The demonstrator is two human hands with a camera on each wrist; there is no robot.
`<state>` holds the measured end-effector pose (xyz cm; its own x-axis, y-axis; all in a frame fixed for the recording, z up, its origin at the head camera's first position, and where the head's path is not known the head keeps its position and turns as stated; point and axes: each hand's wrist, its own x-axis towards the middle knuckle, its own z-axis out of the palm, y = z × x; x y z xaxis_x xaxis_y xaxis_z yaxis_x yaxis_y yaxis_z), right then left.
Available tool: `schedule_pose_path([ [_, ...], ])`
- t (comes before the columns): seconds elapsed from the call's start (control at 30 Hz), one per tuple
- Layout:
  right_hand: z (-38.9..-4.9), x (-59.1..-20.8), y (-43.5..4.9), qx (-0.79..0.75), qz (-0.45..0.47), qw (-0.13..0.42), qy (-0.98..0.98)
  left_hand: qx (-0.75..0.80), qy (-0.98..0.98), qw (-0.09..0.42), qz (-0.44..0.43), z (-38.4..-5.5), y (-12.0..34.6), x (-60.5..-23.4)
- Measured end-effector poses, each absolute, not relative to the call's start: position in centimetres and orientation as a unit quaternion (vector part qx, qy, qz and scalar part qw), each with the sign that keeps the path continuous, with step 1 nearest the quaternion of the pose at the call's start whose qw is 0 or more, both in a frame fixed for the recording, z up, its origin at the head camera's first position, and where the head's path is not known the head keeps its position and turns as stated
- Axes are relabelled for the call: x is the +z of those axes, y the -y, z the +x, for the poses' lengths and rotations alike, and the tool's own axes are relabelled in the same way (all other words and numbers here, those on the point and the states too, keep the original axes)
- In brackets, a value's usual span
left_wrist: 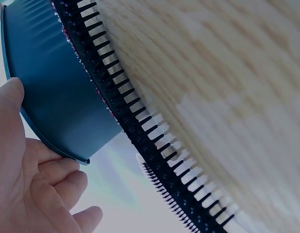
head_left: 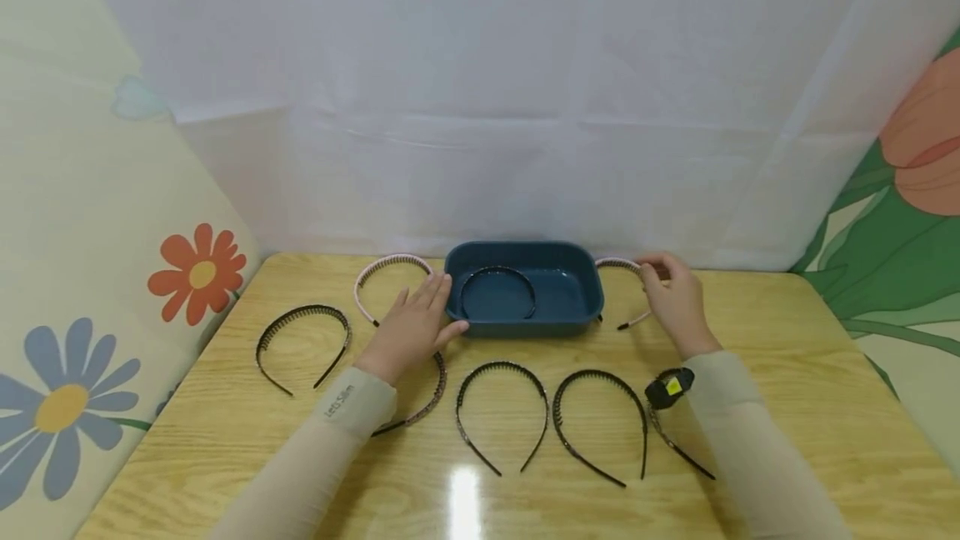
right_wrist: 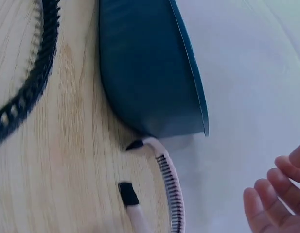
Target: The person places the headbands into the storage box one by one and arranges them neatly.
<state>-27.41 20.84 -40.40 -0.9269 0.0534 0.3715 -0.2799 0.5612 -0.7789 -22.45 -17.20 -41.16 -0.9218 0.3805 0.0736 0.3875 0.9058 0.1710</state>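
Observation:
My left hand (head_left: pixel 411 325) rests at the left end of a dark blue plastic bin (head_left: pixel 525 329), its thumb and fingers touching the rim. One dark headband (head_left: pixel 495 269) lies inside the bin. Right of the bin, my right hand (head_left: pixel 675 294) hovers beside a pink toothed headband (head_left: pixel 617 262). In the right wrist view its slightly bent fingers (right_wrist: pixel 266 199) are apart from that headband (right_wrist: pixel 175 199), which lies with one black tip by the bin. A black headband with reddish glitter (left_wrist: pixel 123 116) lies close under my left wrist.
Another pink headband (head_left: pixel 393 258) lies left of the bin, with a black one (head_left: pixel 345 332) farther left. In front are several dark headbands: one partly under my left arm (head_left: pixel 439 386), two in the middle (head_left: pixel 501 365), one below my right wrist (head_left: pixel 678 447). White cloth (head_left: pixel 480 148) hangs behind.

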Motion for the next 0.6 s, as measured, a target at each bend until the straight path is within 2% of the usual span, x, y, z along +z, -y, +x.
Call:
schedule_pose_path([
  [0.13,-27.6,-40.4,-21.7,0.454,0.047,0.168,0.874,-0.091,0.976,0.020,-0.198,-22.4,17.3,-41.1],
  [0.37,-28.3,-40.6,-23.2,0.600,-0.016,0.076,0.796,-0.095,0.976,0.016,-0.194,-22.5,17.4,-41.1],
  [0.6,-28.8,-41.5,-25.0,0.664,-0.091,0.016,0.742,-0.097,0.975,0.018,-0.199,-22.4,17.3,-41.1],
])
